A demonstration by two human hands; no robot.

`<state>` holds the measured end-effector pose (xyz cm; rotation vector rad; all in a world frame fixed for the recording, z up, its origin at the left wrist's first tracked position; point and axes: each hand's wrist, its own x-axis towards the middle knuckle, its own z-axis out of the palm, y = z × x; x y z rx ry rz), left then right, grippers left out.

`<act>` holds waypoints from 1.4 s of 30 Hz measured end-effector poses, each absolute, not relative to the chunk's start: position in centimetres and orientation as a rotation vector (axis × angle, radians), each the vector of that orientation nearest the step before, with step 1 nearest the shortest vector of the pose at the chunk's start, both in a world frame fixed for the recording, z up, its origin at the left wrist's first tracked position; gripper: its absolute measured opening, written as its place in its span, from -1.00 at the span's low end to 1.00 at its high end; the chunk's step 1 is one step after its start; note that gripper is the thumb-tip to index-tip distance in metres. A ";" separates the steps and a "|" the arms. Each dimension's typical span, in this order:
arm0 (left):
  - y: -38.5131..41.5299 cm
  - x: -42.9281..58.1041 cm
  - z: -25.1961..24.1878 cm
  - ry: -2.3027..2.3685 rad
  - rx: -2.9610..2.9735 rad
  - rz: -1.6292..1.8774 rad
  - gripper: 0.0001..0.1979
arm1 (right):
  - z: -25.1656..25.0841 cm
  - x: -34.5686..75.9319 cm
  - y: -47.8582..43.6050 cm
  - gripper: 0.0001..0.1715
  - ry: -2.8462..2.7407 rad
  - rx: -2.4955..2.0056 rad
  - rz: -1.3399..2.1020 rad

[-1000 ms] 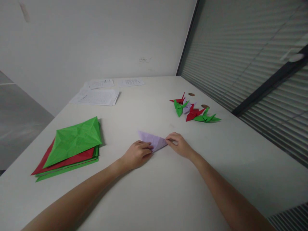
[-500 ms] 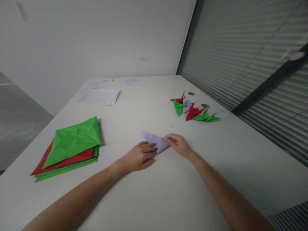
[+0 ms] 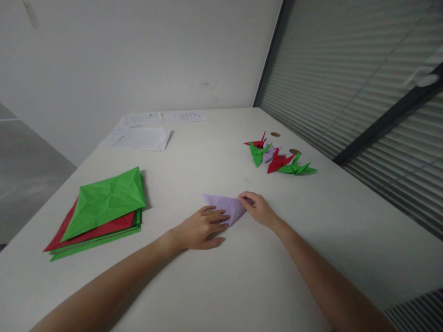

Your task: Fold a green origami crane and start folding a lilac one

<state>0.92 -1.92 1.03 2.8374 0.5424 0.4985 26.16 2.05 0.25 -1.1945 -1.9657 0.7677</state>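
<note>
A folded purple paper (image 3: 230, 205) lies on the white table in front of me, its pointed corner toward the upper left. My left hand (image 3: 204, 227) rests flat with fingers spread, the fingertips on the paper's lower left part and the thumb on the table. My right hand (image 3: 256, 208) pinches the paper's right corner between thumb and fingers. Part of the paper is hidden under my left fingers.
Left on the table (image 3: 194, 173) is a stack of green sheets (image 3: 107, 200) and red sheets (image 3: 104, 229). Printed papers (image 3: 140, 139) lie at the back left. Folded red (image 3: 278, 161), green (image 3: 296, 168) and purple (image 3: 268, 152) cranes sit at the back right, near two round holes.
The purple paper has turned slightly, its left corner now lower. My left hand has shifted a little down, with its fingers more spread. My right hand keeps its pinch.
</note>
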 end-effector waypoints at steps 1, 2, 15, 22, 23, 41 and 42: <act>-1.9 0.9 1.0 0.556 2.828 0.502 -0.64 | 0.3 26.3 2.1 -0.72 -1.930 -1.188 0.811; -1.8 0.9 1.0 0.576 2.815 0.508 -0.66 | 0.3 26.4 2.1 -0.71 -1.905 -1.178 0.856; -1.3 0.8 1.0 0.777 2.676 0.593 -0.63 | 0.9 26.6 1.9 -0.72 -2.136 -1.146 1.065; -1.1 0.9 0.2 0.956 2.746 0.547 -0.60 | 1.2 25.3 0.9 -0.73 -2.261 -1.115 0.924; -1.2 0.9 0.2 0.986 2.769 0.518 -0.57 | 1.2 25.1 0.8 -0.72 -2.274 -1.131 0.865; -1.1 1.0 0.0 0.897 2.867 0.463 -0.59 | -0.1 23.4 0.7 -0.78 -2.247 -1.319 0.390; -1.1 1.0 0.0 0.899 2.865 0.456 -0.60 | -0.1 23.4 0.7 -0.78 -2.238 -1.344 0.392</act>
